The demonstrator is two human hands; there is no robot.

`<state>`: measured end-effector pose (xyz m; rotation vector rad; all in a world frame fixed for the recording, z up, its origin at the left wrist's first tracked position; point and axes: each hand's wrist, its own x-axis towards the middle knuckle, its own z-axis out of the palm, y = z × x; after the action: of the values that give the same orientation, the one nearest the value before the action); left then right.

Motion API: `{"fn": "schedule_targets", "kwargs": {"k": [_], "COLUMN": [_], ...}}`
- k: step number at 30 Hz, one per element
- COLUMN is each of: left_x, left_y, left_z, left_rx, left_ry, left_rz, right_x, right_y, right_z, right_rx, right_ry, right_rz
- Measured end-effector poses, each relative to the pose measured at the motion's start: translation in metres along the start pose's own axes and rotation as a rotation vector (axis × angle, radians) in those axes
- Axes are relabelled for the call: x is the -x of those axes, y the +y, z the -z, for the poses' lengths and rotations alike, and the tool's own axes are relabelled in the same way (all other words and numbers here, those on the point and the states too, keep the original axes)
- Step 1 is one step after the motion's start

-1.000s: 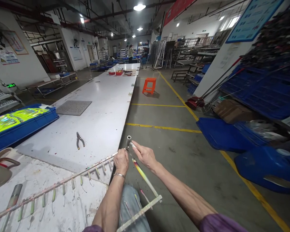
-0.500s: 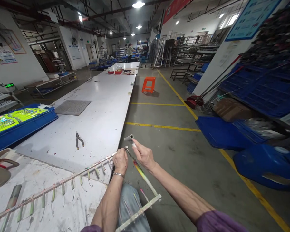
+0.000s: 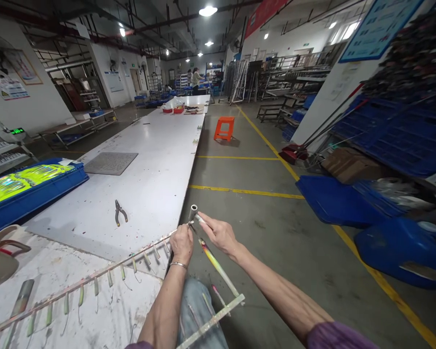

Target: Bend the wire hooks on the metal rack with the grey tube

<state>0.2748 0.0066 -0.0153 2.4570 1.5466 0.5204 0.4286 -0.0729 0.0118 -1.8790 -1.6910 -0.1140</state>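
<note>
My left hand (image 3: 181, 245) is closed around the far end of a long thin rod (image 3: 105, 271), and a small metal tip shows just past its fingers. Several short green-grey pieces (image 3: 66, 304), each with a wire hook, hang along the rod. In my right hand (image 3: 221, 235) is a hammer-like metal tool (image 3: 193, 210) with a tube-shaped head, held right above that tip; whether they touch I cannot tell. Below the hands, a paint-stained stick (image 3: 216, 264), yellow and red near its top, slants down to a pale bar (image 3: 212, 321) over my lap.
Pliers (image 3: 120, 213) and a grey mat (image 3: 111, 163) lie on the long white table (image 3: 156, 165). At left are a blue crate (image 3: 36, 194) with bright yellow pieces and a jug (image 3: 3, 261). An orange stool (image 3: 224, 128) and blue containers (image 3: 403, 252) stand on the floor.
The tool's tubular head has turned from lying sideways to nearly upright, its hollow end facing up. My right hand has shifted slightly with it. My left hand stays in nearly the same place.
</note>
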Motion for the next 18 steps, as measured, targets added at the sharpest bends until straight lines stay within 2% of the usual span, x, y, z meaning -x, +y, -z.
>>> {"fn": "schedule_targets", "kwargs": {"k": [3,8,9,12,13,17,18], "left_x": [0.001,0.002,0.002,0.003,0.003,0.004,0.004], "left_y": [0.001,0.002,0.002,0.002,0.003,0.002,0.001], "left_z": [0.002,0.006,0.006,0.009,0.01,0.012,0.011], "left_rx": [-0.007,-0.013,-0.008,0.015,0.028,0.133,0.16], "left_ry": [0.008,-0.019,-0.019,-0.017,-0.017,-0.006,0.006], "left_rz": [0.002,0.018,0.019,0.044,0.055,0.076,0.065], "right_x": [-0.001,-0.002,-0.002,-0.002,-0.002,0.002,0.004], "right_y": [-0.002,-0.002,-0.002,-0.002,-0.002,-0.002,-0.002], "right_z": [0.0,-0.003,-0.002,0.0,0.0,-0.006,-0.006], "right_rx": [-0.027,0.013,0.0,-0.053,-0.054,0.003,-0.003], "right_ry": [0.124,-0.095,-0.074,0.106,0.124,-0.055,-0.065], "right_rz": [-0.046,-0.037,-0.041,-0.078,-0.087,-0.11,-0.114]}}
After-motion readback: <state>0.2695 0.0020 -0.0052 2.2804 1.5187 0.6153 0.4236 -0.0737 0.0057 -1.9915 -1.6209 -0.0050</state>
